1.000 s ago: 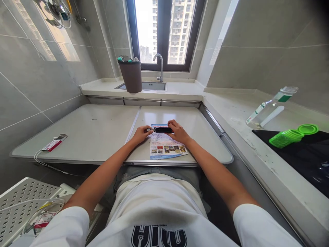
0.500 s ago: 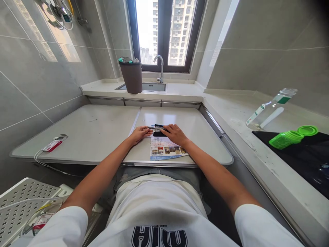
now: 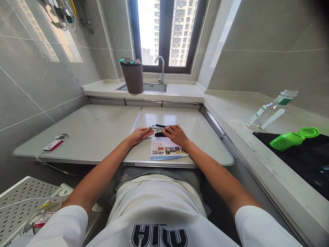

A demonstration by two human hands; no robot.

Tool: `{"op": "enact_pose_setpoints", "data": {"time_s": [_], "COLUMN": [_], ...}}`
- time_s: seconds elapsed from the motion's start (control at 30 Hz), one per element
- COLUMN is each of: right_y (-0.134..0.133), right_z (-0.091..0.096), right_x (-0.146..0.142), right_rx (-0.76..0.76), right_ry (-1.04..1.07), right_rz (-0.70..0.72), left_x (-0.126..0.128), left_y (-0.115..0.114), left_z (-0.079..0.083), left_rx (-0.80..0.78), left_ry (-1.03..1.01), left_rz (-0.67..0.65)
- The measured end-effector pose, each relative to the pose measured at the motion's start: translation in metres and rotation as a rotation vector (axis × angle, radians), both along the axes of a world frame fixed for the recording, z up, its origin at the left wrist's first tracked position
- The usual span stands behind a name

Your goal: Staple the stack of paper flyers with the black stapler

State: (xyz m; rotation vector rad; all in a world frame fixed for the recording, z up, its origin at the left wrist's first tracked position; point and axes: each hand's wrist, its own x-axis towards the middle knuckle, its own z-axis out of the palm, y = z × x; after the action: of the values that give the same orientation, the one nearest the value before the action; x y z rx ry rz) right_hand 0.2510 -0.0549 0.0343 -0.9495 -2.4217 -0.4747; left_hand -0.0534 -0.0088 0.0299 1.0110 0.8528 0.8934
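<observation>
A slim silver metal piece (image 3: 157, 129) spans the gap between my two hands, just above the table. My left hand (image 3: 140, 135) pinches its left end between the fingertips. Curled over the right end, my right hand (image 3: 178, 134) grips it together with a dark part, and its fingers partly hide both. Beneath lies a black flat piece (image 3: 159, 134) on a printed leaflet (image 3: 167, 151). Another thin black piece (image 3: 161, 125) shows just behind the silver one. The parts are too small to tell exactly what they belong to.
The pale folding table (image 3: 77, 137) carries a red-and-white box (image 3: 54, 144) at left. A brown bin (image 3: 132, 79) stands by the sink (image 3: 155, 87). On the right counter are a clear bottle (image 3: 272, 109) and a green container (image 3: 288, 140). A perforated white rack (image 3: 23, 199) is lower left.
The silver piece has turned slightly in my fingers and shows more of its side. Both hands stay in nearly the same place; the whole view has shifted a little.
</observation>
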Motion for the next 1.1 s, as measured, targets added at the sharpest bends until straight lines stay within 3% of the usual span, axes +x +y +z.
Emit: {"op": "enact_pose_setpoints", "data": {"time_s": [0.2, 0.47, 0.7, 1.1], "right_y": [0.002, 0.022, 0.024, 0.018], "right_z": [0.000, -0.007, -0.007, -0.008], "right_x": [0.005, 0.020, 0.021, 0.018], "right_rx": [-0.050, -0.405, -0.571, -0.563], "right_ry": [0.242, 0.669, 0.614, 0.484], "right_rz": [-0.168, -0.142, -0.010, 0.026], "left_x": [-0.001, 0.002, 0.005, 0.003], "left_y": [-0.001, -0.008, -0.015, -0.016], "left_z": [0.000, -0.002, 0.004, 0.005], "left_rx": [0.047, 0.227, 0.377, 0.385], "left_ry": [0.011, 0.098, 0.261, 0.317], "left_rz": [-0.013, -0.159, -0.253, -0.242]}}
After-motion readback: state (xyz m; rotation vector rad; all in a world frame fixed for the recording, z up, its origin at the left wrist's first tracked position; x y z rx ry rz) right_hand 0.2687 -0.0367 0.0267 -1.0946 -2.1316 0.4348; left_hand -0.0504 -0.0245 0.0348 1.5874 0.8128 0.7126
